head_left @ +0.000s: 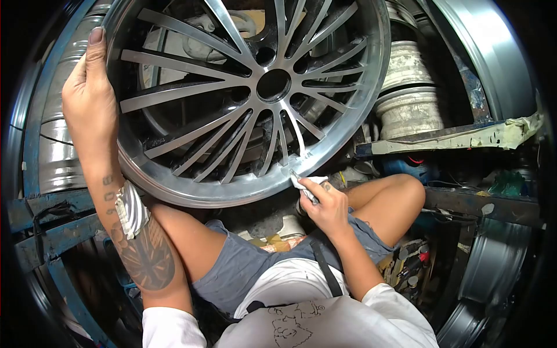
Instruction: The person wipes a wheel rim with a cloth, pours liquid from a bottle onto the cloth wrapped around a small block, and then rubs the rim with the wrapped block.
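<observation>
A large multi-spoke alloy wheel (197,191) fills the upper middle of the head view, tilted in front of my lap. At its left edge, my left hand (91,95) grips the rim with the thumb up, its other fingers largely hidden behind. My right hand (326,204) is closed on a crumpled white cloth (307,187) at the lower right of the rim. A small thin grey tip sticks out of the cloth near the rim's inner lip; I cannot make out what it belongs to.
Stacked wheel rims stand at the left (61,156) and right (406,110). A blue metal rack (38,211) surrounds the seat. Another large rim (496,58) is at the upper right. Hand tools (406,267) lie below my right knee. A white patch covers part of the left forearm.
</observation>
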Demonstrator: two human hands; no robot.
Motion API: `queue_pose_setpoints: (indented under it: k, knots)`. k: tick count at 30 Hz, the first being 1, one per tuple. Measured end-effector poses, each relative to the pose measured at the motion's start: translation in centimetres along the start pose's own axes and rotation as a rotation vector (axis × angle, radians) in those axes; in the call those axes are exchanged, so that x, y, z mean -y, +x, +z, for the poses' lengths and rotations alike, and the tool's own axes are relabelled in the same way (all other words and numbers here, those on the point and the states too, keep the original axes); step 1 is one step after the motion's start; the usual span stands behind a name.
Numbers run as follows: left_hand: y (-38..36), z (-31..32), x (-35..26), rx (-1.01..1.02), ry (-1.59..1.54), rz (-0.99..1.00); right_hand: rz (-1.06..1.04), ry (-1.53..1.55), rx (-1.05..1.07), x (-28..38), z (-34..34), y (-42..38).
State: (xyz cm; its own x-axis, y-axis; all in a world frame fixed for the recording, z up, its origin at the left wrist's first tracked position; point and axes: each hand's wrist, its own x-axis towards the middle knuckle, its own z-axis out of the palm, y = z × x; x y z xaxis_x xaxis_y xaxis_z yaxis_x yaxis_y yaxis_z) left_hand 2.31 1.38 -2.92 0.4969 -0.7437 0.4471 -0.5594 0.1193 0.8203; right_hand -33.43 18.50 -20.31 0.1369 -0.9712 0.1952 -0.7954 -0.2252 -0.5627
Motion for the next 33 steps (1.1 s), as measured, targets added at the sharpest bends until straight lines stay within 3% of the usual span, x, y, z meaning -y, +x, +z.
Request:
queue_pose_setpoints:
  k: [9, 13, 17, 21, 23, 26, 33]
  knots:
    - [-0.5, 0.2, -0.6, -0.009, -0.009, 0.040, 0.432, 0.128, 0.186, -0.4, -0.4, 5.4]
    - [-0.4, 0.1, -0.4, -0.003, 0.012, 0.027, 0.370, -0.015, 0.355, -0.3, 1.8, 5.6]
    - [-0.2, 0.0, -0.5, 0.021, 0.011, -0.015, 0.422, -0.022, 0.308, -0.7, 1.5, 6.7]
    - [-0.7, 0.2, -0.8, -0.004, 0.036, 0.001, 0.380, -0.069, 0.428, -0.2, 1.9, 6.4]
    - [-0.5, 0.1, -0.9, 0.013, -0.004, -0.009, 0.388, -0.059, 0.366, -1.1, 1.3, 7.4]
    - [-0.5, 0.2, -0.7, 0.001, -0.026, -0.001, 0.398, -0.200, 0.435, 1.5, 2.2, 6.6]
    - [-0.7, 0.2, -1.3, 0.015, -0.001, -0.006, 0.355, -0.158, 0.478, 0.8, 1.7, 7.0]
